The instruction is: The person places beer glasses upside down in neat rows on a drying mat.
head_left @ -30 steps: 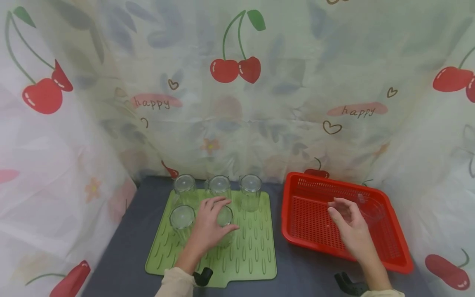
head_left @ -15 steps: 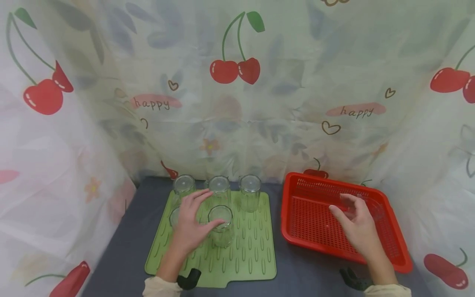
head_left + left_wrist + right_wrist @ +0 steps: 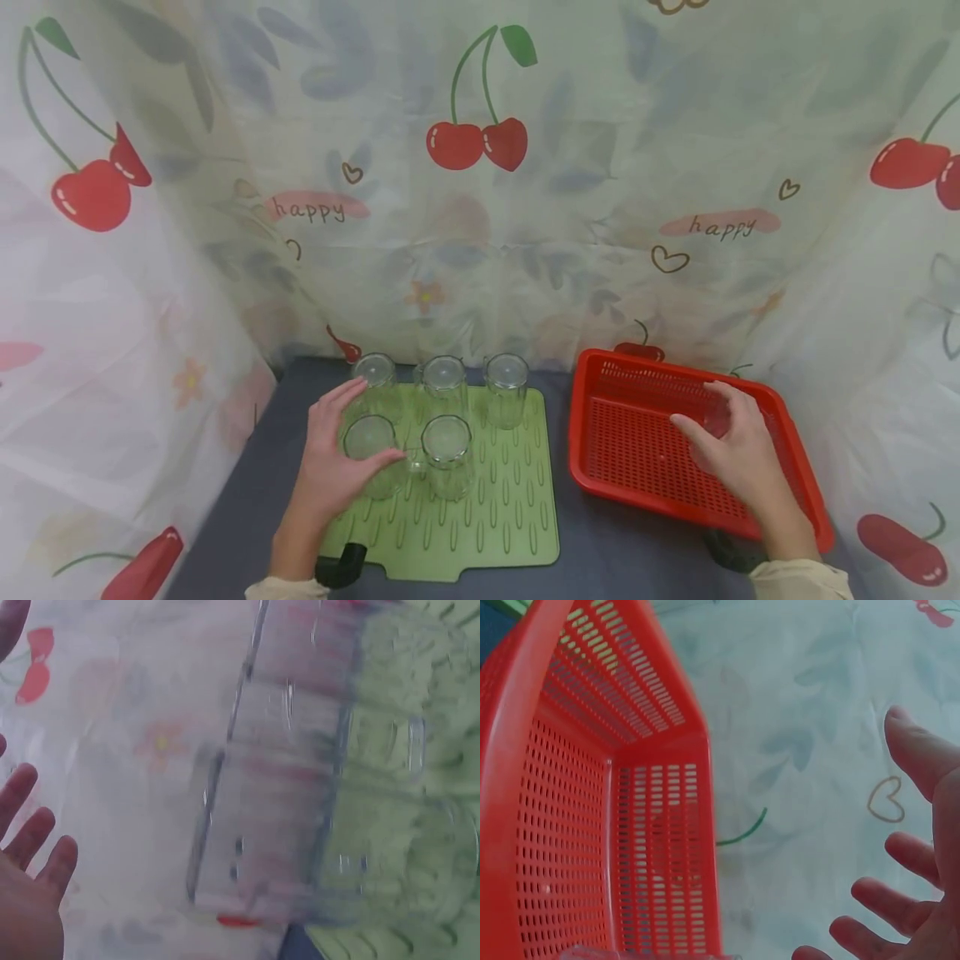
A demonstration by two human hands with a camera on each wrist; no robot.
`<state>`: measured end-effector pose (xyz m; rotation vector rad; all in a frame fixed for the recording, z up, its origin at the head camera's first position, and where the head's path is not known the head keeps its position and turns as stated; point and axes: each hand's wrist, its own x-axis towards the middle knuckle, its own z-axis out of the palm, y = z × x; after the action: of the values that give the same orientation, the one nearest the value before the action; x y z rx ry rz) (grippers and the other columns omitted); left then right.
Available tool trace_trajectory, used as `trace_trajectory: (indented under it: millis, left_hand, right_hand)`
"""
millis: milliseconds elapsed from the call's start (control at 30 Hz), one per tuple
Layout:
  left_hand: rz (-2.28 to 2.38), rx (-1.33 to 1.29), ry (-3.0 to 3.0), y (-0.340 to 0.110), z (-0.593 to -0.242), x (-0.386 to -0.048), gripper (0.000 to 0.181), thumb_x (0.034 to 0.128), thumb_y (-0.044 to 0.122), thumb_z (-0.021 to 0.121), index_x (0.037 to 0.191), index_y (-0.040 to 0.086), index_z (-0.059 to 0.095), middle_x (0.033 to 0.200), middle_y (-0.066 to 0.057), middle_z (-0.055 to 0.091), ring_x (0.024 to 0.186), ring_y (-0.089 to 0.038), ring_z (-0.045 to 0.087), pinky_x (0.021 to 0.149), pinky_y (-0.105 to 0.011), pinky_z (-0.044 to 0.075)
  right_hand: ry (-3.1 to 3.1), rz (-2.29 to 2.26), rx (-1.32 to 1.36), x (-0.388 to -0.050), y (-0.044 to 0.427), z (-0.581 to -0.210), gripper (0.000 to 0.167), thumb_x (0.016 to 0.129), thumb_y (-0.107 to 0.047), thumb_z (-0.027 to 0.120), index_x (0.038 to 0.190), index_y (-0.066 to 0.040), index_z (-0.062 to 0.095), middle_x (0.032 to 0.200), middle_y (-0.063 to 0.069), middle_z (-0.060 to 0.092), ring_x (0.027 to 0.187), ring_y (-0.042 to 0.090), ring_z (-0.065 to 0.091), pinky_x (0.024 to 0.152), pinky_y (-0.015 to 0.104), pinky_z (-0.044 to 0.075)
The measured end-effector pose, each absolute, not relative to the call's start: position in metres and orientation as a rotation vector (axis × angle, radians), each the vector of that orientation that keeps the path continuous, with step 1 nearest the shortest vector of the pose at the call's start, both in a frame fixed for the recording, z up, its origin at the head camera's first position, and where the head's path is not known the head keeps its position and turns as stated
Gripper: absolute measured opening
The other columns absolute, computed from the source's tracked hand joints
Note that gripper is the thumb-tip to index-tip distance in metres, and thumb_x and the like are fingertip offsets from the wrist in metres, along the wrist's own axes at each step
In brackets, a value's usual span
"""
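Note:
Several clear glass mugs stand upside down on a green draining mat (image 3: 517, 517). My left hand (image 3: 318, 467) is beside the front-left mug (image 3: 375, 454), fingers spread and relaxed, holding nothing; in the left wrist view the left hand (image 3: 34, 892) is apart from the blurred mugs (image 3: 270, 825). To its right is the front-middle mug (image 3: 447, 458), its handle pointing left. Over the right part of a red basket (image 3: 615, 442) hovers my right hand (image 3: 742, 454), fingers loosely bent and holding nothing. At the bottom of the right wrist view, a clear glass edge (image 3: 607, 954) shows in the basket.
Three more mugs form the back row: back-left (image 3: 377, 387), back-middle (image 3: 446, 387) and back-right (image 3: 507, 392). A dark tabletop (image 3: 247, 492) lies beneath everything. A patterned curtain (image 3: 480, 267) encloses the back and sides.
My left hand has moved left from the front-middle mug to beside the front-left one, uncovering the front-middle mug. My right hand has shifted slightly right and toward me over the basket.

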<state>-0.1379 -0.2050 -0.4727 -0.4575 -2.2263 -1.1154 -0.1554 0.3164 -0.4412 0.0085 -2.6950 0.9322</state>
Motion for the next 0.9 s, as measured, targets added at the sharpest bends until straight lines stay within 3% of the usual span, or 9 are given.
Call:
trace_trajectory:
  millis: [100,233,333,433,600,733,833,900]
  left_hand:
    - [-1.151,-0.403,-2.252,-0.216,-0.478,-0.136,0.113,0.0578,0.015,0.099,0.156,0.015,0.042,0.157,-0.012,0.043,0.143,-0.025,0.037,0.113,-0.045,0.028]
    - [-1.232,-0.307,-2.292,-0.232,-0.491,-0.134,0.118,0.0575,0.012,0.100,0.158,0.017,0.038,0.159,-0.011,0.039,0.144,-0.003,0.030,0.120,-0.022,0.024]
    - [-1.282,-0.254,-2.310,-0.242,-0.504,-0.133,0.123,0.0565,0.009,0.100,0.160,0.018,0.034,0.159,-0.015,0.036,0.141,0.006,0.026,0.112,-0.003,0.023]
    - [-1.305,-0.192,-2.350,-0.249,-0.517,-0.130,0.127,0.0569,0.010,0.100,0.162,0.022,0.029,0.160,-0.018,0.033,0.143,-0.001,0.029,0.108,0.001,0.021]
    - [-1.337,-0.101,-2.442,-0.260,-0.534,-0.127,0.132,0.0593,0.015,0.099,0.164,0.030,0.020,0.162,-0.019,0.027,0.145,-0.030,0.030,0.105,0.001,0.020]
    - [-1.347,-0.060,-2.517,-0.266,-0.545,-0.128,0.135,0.0614,0.019,0.099,0.165,0.029,0.013,0.163,-0.023,0.022,0.148,-0.040,0.026,0.122,-0.036,0.029]
    - [-1.380,-0.023,-2.574,-0.270,-0.553,-0.129,0.135,0.0655,0.021,0.097,0.166,0.029,0.006,0.164,-0.026,0.019,0.149,-0.047,0.022,0.116,-0.068,0.028]
    - [-1.406,0.005,-2.609,-0.272,-0.561,-0.130,0.134,0.0689,0.023,0.095,0.166,0.029,0.003,0.164,-0.026,0.017,0.150,-0.049,0.020,0.116,-0.072,0.025]
  right_hand:
    - [-2.663,0.910,0.044,-0.159,0.321,-0.442,0.081,0.087,-0.039,0.081,0.147,-0.001,0.043,0.130,0.025,0.048,0.100,0.027,0.049,0.071,0.022,0.043]
    - [-2.648,0.899,0.058,-0.165,0.328,-0.443,0.083,0.086,-0.036,0.083,0.147,0.002,0.043,0.136,0.030,0.046,0.115,0.042,0.045,0.082,0.042,0.041]
    - [-2.652,0.896,0.051,-0.168,0.332,-0.444,0.083,0.087,-0.036,0.082,0.147,0.004,0.041,0.140,0.033,0.043,0.124,0.049,0.040,0.090,0.060,0.039]
    - [-2.658,0.902,0.047,-0.171,0.336,-0.445,0.083,0.087,-0.036,0.082,0.146,0.005,0.041,0.143,0.034,0.041,0.130,0.053,0.035,0.095,0.069,0.034]
    - [-2.662,0.891,0.021,-0.175,0.343,-0.450,0.085,0.086,-0.037,0.083,0.146,0.005,0.041,0.144,0.034,0.041,0.132,0.055,0.032,0.099,0.071,0.031]
    - [-2.684,0.850,-0.040,-0.178,0.348,-0.453,0.087,0.086,-0.041,0.082,0.147,0.005,0.040,0.145,0.035,0.039,0.132,0.055,0.032,0.100,0.073,0.030]
    - [-2.725,0.817,-0.109,-0.181,0.352,-0.456,0.091,0.086,-0.047,0.079,0.149,0.004,0.037,0.145,0.036,0.038,0.131,0.054,0.032,0.099,0.074,0.033]
    - [-2.760,0.798,-0.152,-0.182,0.355,-0.457,0.094,0.087,-0.051,0.077,0.151,0.004,0.035,0.145,0.036,0.037,0.130,0.054,0.031,0.098,0.075,0.035]
